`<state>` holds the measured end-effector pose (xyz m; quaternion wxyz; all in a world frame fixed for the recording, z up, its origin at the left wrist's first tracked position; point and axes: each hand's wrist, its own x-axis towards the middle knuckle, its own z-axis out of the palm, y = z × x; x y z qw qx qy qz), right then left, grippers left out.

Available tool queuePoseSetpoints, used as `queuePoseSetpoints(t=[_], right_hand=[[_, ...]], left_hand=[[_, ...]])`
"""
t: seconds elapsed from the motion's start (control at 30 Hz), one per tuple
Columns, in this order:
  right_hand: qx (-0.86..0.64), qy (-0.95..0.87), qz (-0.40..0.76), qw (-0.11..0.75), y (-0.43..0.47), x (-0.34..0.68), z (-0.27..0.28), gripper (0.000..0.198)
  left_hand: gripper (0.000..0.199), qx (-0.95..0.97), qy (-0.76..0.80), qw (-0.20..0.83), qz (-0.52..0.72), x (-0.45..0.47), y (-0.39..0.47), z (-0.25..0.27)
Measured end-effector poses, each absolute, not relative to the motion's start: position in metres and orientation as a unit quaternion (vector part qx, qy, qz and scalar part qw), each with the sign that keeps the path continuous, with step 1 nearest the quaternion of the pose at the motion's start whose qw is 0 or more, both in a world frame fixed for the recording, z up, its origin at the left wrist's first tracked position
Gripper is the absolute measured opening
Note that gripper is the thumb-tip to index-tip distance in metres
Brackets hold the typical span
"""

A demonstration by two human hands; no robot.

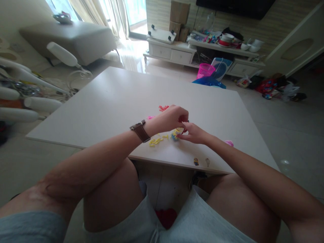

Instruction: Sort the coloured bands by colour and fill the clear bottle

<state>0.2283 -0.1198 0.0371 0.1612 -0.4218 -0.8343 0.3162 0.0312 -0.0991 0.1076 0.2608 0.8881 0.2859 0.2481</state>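
My left hand (178, 114), with a brown-strapped watch (140, 131) at its wrist, reaches over the white table. Its fingers are curled together near the right hand's fingertips; whatever they pinch is too small to make out. My right hand (194, 133) has its thumb and fingers around a small yellow-and-blue object (174, 134), partly hidden, whose kind I cannot tell. Left of it lie several small yellow plastic pieces (155, 140). Beyond my left wrist are red pieces (163, 108) and pink pieces (151, 117). A small yellow-and-blue cartoon figure (196, 161) and a pale little charm (207, 162) lie by the near edge.
The white table (121, 91) extends around both hands, its near edge above my knees. A pink item (229, 143) lies beside my right forearm. White chair-like parts (62, 54) stand at left. Past the far edge are a pink basket (205, 71) and a low cabinet (172, 54).
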Motion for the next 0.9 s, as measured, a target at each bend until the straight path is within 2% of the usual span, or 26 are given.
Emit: queuePoseSetpoints(t=[0.27, 0.5, 0.67, 0.77, 0.9], right_hand=[[-0.436, -0.827, 0.318, 0.155, -0.119, 0.230, 0.035, 0.027], [-0.404, -0.829, 0.337, 0.188, -0.118, 0.233, 0.047, 0.025], [-0.533, -0.756, 0.259, 0.277, -0.109, 0.261, 0.074, 0.033], [-0.593, -0.732, 0.196, 0.272, -0.106, 0.281, 0.082, 0.037], [-0.604, -0.729, 0.176, 0.270, -0.106, 0.293, 0.085, 0.038]], left_hand=[[0.018, 0.893, 0.279, 0.263, 0.236, 0.026, -0.098, 0.111], [0.018, 0.862, 0.325, 0.278, 0.272, 0.018, -0.082, 0.109], [0.013, 0.866, 0.359, 0.291, 0.193, 0.016, -0.065, 0.080], [0.013, 0.885, 0.341, 0.293, 0.117, 0.018, -0.063, 0.054], [0.024, 0.906, 0.311, 0.266, 0.112, 0.029, -0.067, 0.027]])
